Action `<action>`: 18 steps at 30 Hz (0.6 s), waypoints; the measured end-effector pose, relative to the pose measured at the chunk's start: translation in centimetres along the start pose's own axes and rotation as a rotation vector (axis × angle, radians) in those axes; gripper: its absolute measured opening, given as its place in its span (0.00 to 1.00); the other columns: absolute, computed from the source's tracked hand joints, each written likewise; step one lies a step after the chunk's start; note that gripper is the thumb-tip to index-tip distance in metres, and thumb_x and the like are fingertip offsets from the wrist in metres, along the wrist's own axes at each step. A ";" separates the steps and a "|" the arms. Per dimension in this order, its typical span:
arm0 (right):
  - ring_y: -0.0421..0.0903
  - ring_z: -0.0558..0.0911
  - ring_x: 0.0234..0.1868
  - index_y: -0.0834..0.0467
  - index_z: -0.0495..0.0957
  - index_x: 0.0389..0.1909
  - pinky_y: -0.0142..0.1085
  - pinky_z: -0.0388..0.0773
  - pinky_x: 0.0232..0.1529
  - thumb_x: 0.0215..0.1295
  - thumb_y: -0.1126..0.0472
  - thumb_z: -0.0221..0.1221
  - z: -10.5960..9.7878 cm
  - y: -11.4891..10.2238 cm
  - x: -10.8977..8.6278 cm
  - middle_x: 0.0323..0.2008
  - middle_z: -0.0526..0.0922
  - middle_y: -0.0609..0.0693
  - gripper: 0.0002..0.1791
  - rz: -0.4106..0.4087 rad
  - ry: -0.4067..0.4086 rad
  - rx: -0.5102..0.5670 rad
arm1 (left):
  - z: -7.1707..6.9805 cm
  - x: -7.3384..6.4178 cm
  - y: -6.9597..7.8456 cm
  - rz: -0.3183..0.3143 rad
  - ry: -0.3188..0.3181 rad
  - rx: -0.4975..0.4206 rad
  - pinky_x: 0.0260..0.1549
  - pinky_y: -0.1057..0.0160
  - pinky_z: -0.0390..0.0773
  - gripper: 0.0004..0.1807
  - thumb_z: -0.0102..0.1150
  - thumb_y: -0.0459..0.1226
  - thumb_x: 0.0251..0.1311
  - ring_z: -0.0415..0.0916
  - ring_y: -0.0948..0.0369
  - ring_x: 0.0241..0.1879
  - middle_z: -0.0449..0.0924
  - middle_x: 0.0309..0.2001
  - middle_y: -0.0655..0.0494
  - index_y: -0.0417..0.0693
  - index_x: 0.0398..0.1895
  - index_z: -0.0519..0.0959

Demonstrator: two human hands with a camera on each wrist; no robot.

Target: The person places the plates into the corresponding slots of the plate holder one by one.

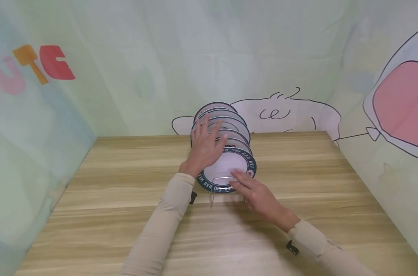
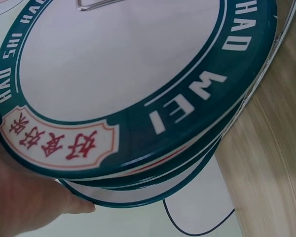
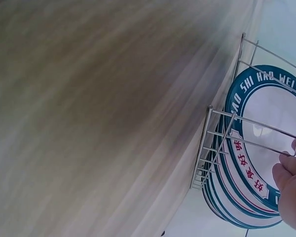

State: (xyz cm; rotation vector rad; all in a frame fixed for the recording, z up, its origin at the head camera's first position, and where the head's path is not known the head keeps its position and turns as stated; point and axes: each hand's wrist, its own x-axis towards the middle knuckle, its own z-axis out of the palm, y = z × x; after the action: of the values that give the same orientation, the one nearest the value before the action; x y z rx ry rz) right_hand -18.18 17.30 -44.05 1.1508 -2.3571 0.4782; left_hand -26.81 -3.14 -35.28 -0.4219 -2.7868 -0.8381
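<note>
Several white plates with dark green lettered rims stand in a row, one behind another, in a wire plate rack [image 3: 219, 136]. The front plate [image 1: 226, 168] leans back and shows its whole face. My left hand [image 1: 206, 147] lies over the left side of the row, fingers spread and mostly straight, touching the plates; in the left wrist view it is beside the plate rims [image 2: 138, 187]. At the front, my right hand [image 1: 259, 195] pinches the rack's end wire between thumb and fingers, close against the front plate. Part of that grip is cut off in the right wrist view.
The rack stands on a wood-grain table [image 1: 126, 191], near its back edge. Printed cloth [image 1: 143, 69] hangs behind and at both sides, with cartoon drawings on it. Dark clips [image 1: 292, 247] sit by both sleeves.
</note>
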 end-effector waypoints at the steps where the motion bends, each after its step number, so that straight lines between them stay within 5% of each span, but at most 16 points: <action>1: 0.58 0.75 0.68 0.62 0.80 0.58 0.50 0.72 0.65 0.54 0.79 0.62 0.1 0.0 0.0 0.68 0.74 0.60 0.28 -0.004 0.008 0.001 | 0.0 0.0 -0.1 0.002 -0.001 -0.002 0.75 0.35 0.36 0.34 0.35 0.55 0.74 0.25 0.41 0.80 0.33 0.82 0.46 0.55 0.79 0.57; 18: 0.56 0.74 0.69 0.60 0.80 0.59 0.47 0.72 0.66 0.59 0.75 0.60 0.4 -0.3 0.4 0.68 0.74 0.59 0.25 0.023 -0.012 -0.006 | -0.4 0.3 -0.6 0.031 -0.011 -0.014 0.76 0.36 0.36 0.33 0.36 0.54 0.73 0.25 0.42 0.80 0.34 0.82 0.46 0.54 0.78 0.58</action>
State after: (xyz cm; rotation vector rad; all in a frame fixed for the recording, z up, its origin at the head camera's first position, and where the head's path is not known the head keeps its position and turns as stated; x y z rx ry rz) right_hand -18.26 16.65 -44.13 1.1277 -2.3832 0.4727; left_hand -27.22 -3.77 -35.22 -0.4720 -2.7785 -0.8512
